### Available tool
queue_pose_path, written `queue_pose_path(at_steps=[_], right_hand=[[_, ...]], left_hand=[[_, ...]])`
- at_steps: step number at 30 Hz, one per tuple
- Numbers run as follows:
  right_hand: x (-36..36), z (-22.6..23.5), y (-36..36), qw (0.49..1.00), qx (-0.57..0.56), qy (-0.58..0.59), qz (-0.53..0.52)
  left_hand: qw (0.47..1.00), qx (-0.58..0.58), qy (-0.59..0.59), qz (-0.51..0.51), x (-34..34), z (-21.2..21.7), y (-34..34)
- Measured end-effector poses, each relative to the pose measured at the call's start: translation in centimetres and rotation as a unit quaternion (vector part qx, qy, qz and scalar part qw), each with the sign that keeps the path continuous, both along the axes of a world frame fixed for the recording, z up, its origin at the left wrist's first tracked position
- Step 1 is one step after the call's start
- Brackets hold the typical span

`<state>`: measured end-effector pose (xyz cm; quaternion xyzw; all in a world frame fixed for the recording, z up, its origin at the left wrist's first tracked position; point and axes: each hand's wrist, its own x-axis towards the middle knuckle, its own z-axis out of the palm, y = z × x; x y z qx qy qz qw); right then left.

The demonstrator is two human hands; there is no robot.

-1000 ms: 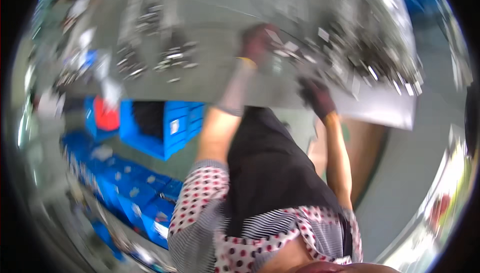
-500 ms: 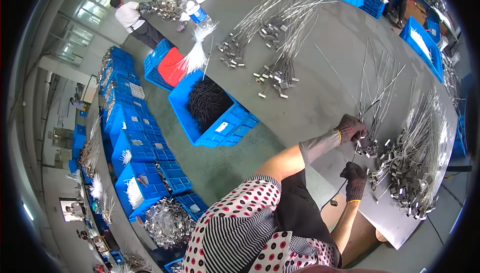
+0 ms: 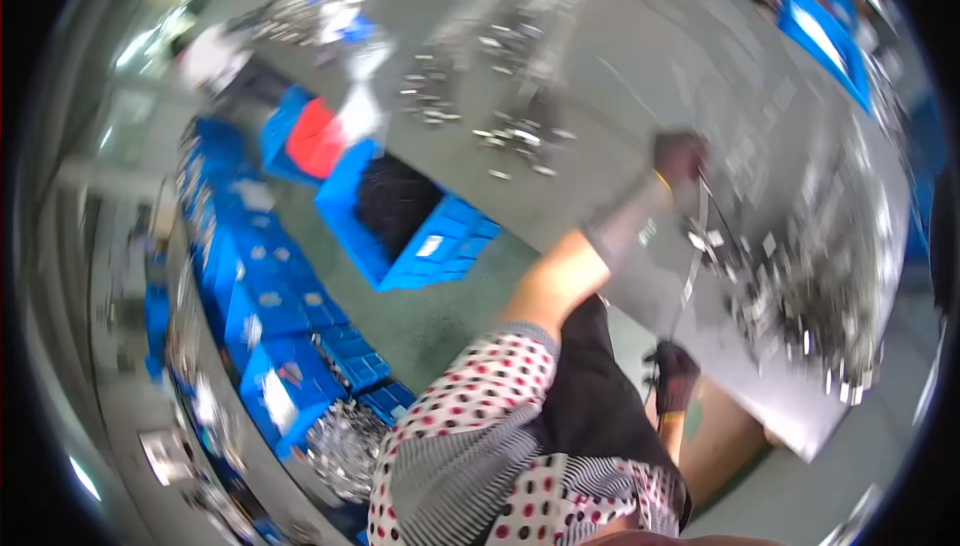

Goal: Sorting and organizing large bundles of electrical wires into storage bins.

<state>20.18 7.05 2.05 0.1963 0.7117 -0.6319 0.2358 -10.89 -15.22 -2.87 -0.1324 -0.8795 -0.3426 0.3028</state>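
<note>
My left hand [image 3: 681, 157], in a dark glove with a grey sleeve, is raised over the table, its fingers curled closed. A thin cable [image 3: 690, 284] stretches from it down toward my right hand [image 3: 675, 374]. The right hand, also gloved, is closed at the cable's lower end, just off the table's near edge; motion blur hides its fingertips. A dark strand also trails from the left hand toward the pile of cables with small metal connectors [image 3: 815, 311] at the right.
More connector bundles [image 3: 520, 131] lie farther along the grey table [image 3: 620, 181]. A blue crate of black pieces [image 3: 350, 231] stands left of the table, with stacked blue crates [image 3: 265, 291] beyond. A person [image 3: 210, 61] works at the far left.
My left hand has moved up and away from the pile, while my right hand has dropped lower past the table edge. They are farther apart. The whole view has shifted and blurred.
</note>
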Motion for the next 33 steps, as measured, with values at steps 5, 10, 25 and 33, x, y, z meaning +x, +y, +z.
queue_pose_path(at_steps=[5, 10, 25, 33], right_hand=[[-7.6, 1.7, -0.6, 0.998, 0.024, 0.042, 0.032], [-12.6, -0.2, 3.1, 0.903, 0.303, 0.282, -0.117], [-11.4, -6.2, 10.3, 0.874, 0.421, 0.081, -0.23], [-6.4, -4.4, 10.9, 0.948, 0.15, 0.102, -0.261]], left_hand=[[0.799, 0.488, -0.331, -0.112, 0.8, 5.2, -5.3], [0.732, 0.524, -0.434, -0.025, 3.3, 4.6, -1.9], [0.612, 0.592, -0.508, -0.128, 17.0, 0.8, 6.6], [0.542, 0.506, -0.636, -0.214, 21.6, -0.6, 14.5]])
